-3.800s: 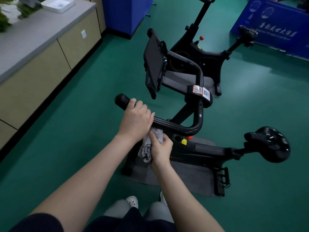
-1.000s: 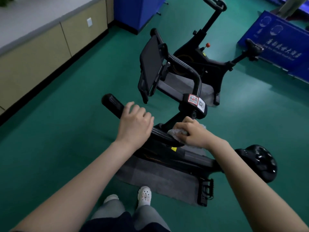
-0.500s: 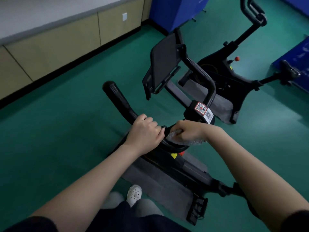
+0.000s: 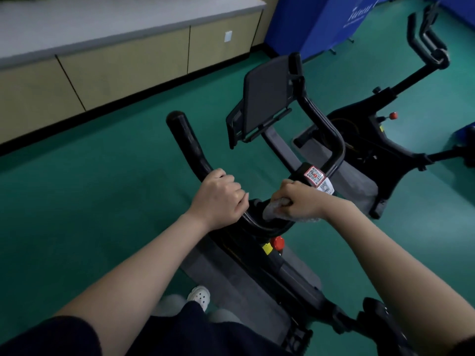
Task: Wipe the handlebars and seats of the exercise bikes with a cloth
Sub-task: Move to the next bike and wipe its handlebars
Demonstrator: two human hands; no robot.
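Note:
The near black exercise bike's handlebar (image 4: 191, 147) curves from its left tip down to the stem. My left hand (image 4: 218, 199) grips the left bar just above the bend. My right hand (image 4: 299, 199) holds a grey cloth (image 4: 275, 210) bunched against the bar's lower curve beside the stem, which carries QR stickers (image 4: 315, 176). A tablet holder (image 4: 267, 104) stands above the bars. The bike's seat (image 4: 385, 319) is partly visible at the lower right, behind my right forearm.
A second black bike (image 4: 380, 140) stands at the right on a grey mat, its handlebars (image 4: 426, 39) at the top right. A beige cabinet with a grey countertop (image 4: 102, 24) runs along the left. A blue banner (image 4: 321, 21) stands behind. Green floor surrounds the bikes.
The view has swung left and closer. My right hand with the cloth has stayed at the bar's bend near the stem, and my left hand has kept its grip on the left bar.

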